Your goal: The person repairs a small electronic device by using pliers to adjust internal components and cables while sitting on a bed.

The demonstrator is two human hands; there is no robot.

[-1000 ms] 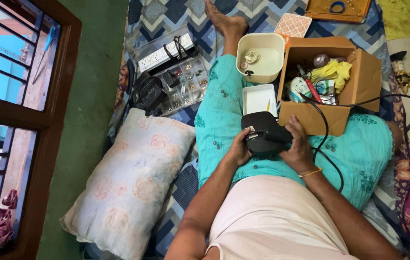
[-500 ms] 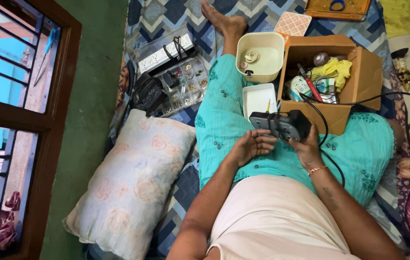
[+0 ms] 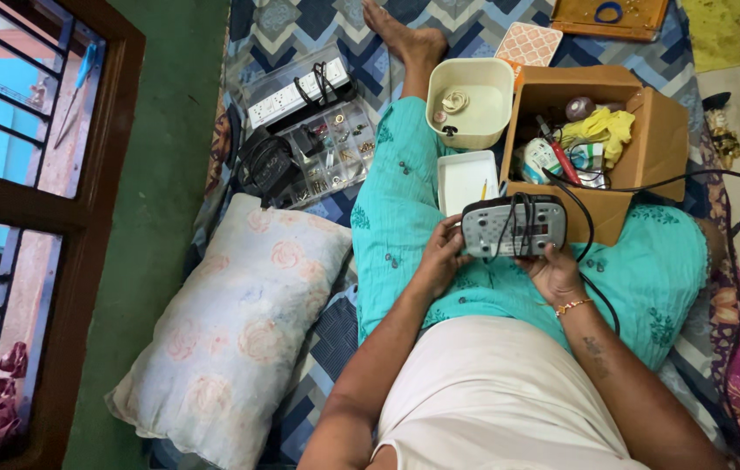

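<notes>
- A grey electronic device with a flat face and a dark window sits just right of the frame's centre, held over the lap, its face turned up toward the camera.
- A black cord is wound in several loops around the device's middle; its free length arcs right, over the cardboard box, and runs down the right side of the frame.
- The left hand grips the device's left end, fingers curled around the edge and thumb on the rim.
- The right hand supports it from below at the lower right, fingers cupped under the body; a thin bracelet shows at the wrist.
- Judged from this, the step in hand is looking the device over with the cord still wrapped on it.
- Any next move with it would call for one hand to keep the body steady while the other frees the loops, since the cord crosses the face.
- Just above the device lies a white tray, and above that a cream tub.
- The open box, at upper right, holds a yellow cloth and small tools.
- In the upper left of centre are a clear parts organiser and a white power strip.
- A floral pillow lies at lower left on the patterned mat.
</notes>
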